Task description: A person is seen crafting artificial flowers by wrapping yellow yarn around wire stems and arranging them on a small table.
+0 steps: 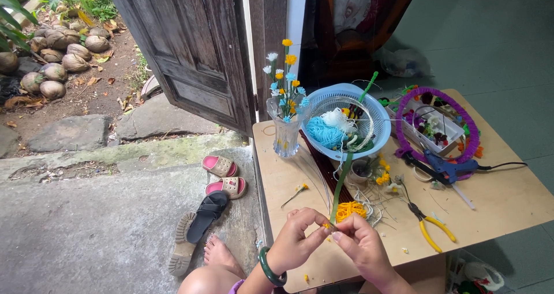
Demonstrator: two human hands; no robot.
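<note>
- Low wooden table [508, 196] sits by an open door.
- My left hand [295, 242] and right hand [360, 249] meet, fingertips pinched shut on one small yellow bead flower [326, 226] over the table's near edge.
- One green stem [341, 184] rises from my right fingers.
- Two pink sandals [224, 175] lie outside.

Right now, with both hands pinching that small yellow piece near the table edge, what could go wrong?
1. The yellow piece is pinched between left hand and right hand fingertips by the table edge; a slip could drop it to the floor.
2. The glass vase of flowers stands near the table's far corner; a bump might tip it.
3. The glue gun cord trails off the table and might snag.
</note>
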